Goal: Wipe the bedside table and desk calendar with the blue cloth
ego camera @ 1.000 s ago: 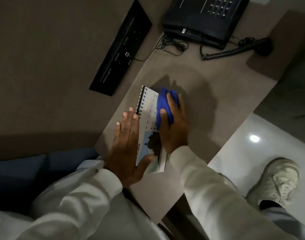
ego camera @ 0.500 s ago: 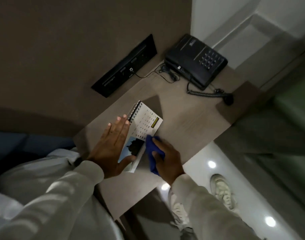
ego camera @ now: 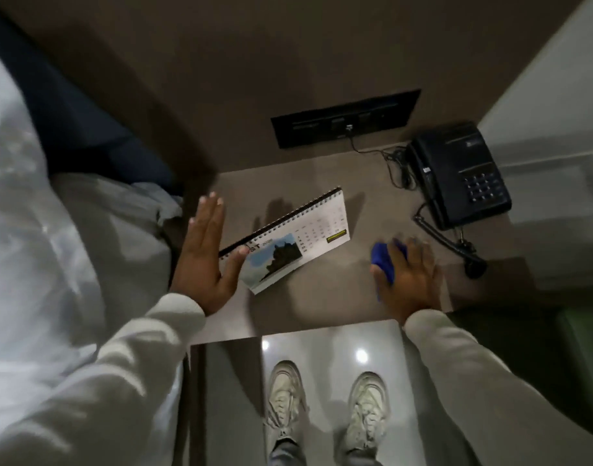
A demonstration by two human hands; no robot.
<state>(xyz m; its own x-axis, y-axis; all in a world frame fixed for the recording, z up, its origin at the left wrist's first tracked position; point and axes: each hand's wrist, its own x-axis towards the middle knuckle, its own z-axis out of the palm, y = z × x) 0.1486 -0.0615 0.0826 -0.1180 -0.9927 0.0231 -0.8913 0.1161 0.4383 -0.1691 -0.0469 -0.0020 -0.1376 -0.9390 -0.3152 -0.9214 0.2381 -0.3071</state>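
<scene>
The spiral-bound desk calendar point(ego camera: 298, 237) stands on the brown bedside table point(ego camera: 325, 297), its picture-and-dates page facing me. My left hand point(ego camera: 205, 260) is flat with fingers straight, at the calendar's left end; the thumb touches its lower left corner. My right hand point(ego camera: 407, 280) presses the bunched blue cloth point(ego camera: 384, 260) onto the tabletop to the right of the calendar, apart from it. Most of the cloth is hidden under the palm and fingers.
A black telephone point(ego camera: 456, 174) sits at the table's back right, its coiled cord point(ego camera: 446, 242) trailing close to my right hand. A black socket panel point(ego camera: 345, 121) is set in the wall behind. The bed point(ego camera: 52, 230) lies left. My shoes point(ego camera: 325, 408) stand on the glossy floor below the table's front edge.
The view has swung round. My right hand has carried the cloth off the calendar and out to the right onto the bare tabletop. My left hand stays at the calendar's end.
</scene>
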